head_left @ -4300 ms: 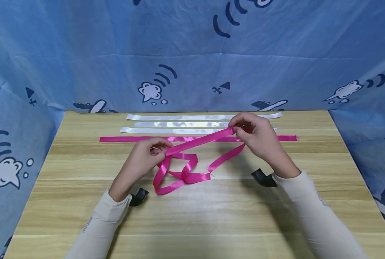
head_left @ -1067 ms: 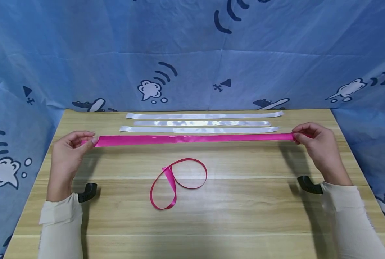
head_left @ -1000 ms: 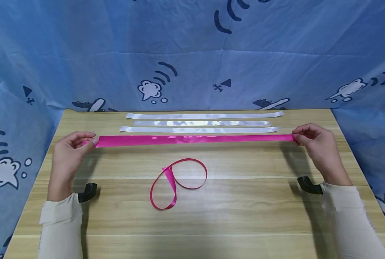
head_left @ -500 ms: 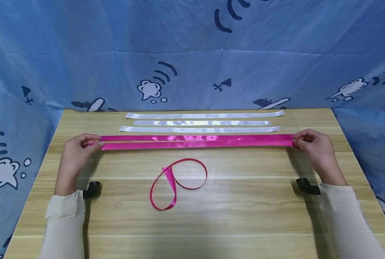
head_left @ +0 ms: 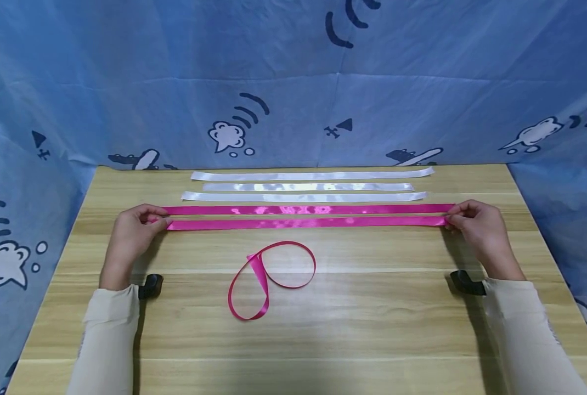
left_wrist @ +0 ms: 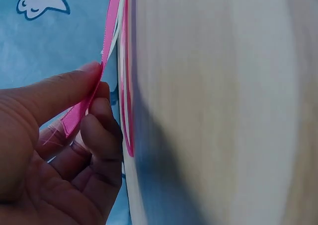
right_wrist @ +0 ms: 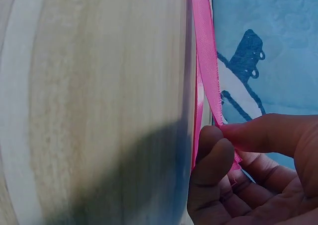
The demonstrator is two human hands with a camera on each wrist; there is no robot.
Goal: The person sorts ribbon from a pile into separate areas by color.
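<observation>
A pink ribbon (head_left: 303, 223) is stretched nearly level between my two hands. My left hand (head_left: 135, 230) pinches its left end between thumb and fingers, and a frayed tip of the ribbon (left_wrist: 74, 118) pokes out past the fingers in the left wrist view. At the other end my right hand (head_left: 481, 230) pinches the ribbon (right_wrist: 206, 51), with a short tail showing behind the thumb in the right wrist view. Just behind it, a second pink ribbon (head_left: 274, 210) lies straight on the table, its left end hidden by my left fingers.
Three white ribbons, the nearest white ribbon (head_left: 303, 196) among them, lie in parallel farther back on the wooden table (head_left: 362, 329). In front of the held strip, a looped pink ribbon (head_left: 258, 274) rests on the table. A blue printed cloth (head_left: 283, 49) hangs behind.
From a tangle, one ribbon was drawn out straight between both hands. Over the last second it came toward me, uncovering the pink ribbon behind; my left hand shifted right.
</observation>
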